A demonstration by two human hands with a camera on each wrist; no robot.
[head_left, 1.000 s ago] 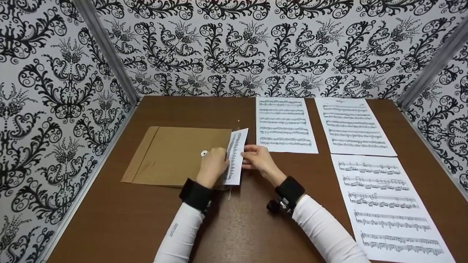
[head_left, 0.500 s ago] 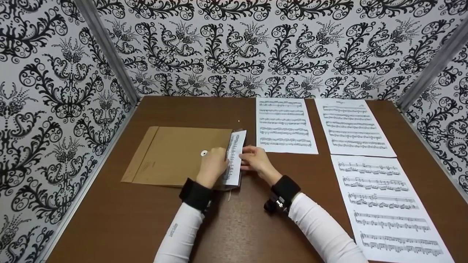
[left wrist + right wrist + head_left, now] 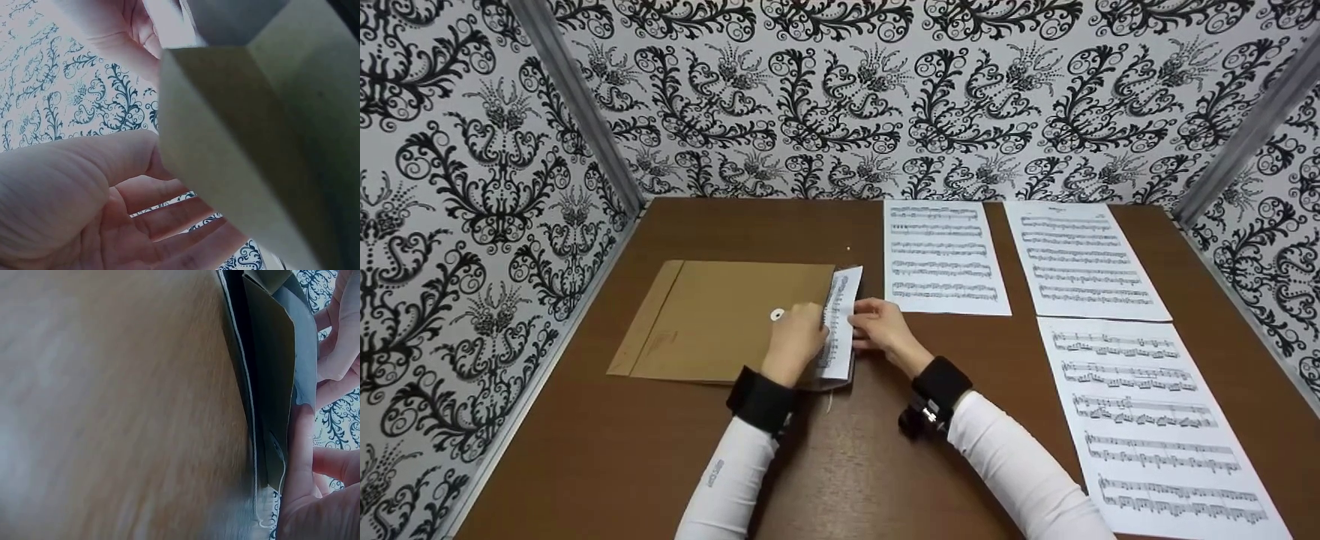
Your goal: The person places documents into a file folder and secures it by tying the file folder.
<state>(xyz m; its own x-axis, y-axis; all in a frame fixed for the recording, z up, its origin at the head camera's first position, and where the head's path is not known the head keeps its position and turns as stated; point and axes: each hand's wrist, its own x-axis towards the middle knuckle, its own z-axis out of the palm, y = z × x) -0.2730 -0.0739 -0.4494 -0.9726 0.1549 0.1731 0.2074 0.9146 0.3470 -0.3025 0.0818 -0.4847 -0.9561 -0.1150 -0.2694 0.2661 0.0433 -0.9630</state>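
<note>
Left hand (image 3: 796, 337) grips the envelope (image 3: 720, 322), right hand (image 3: 889, 331) pinches a music sheet (image 3: 843, 292) partway in; three pages (image 3: 1147, 405) (untouched) lie outside.

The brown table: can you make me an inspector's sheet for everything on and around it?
Surface: brown table, glossy near the front.
Job's things: brown envelope; music sheet sticking out of its open end; three more music sheets at the right.
Clutter: tiny pale speck.
Grips: left grip pinches the envelope's edge; right grip pinches the music sheet.
Cables: nothing seen, just a thin string.
Surroundings: black-and-white patterned walls.
</note>
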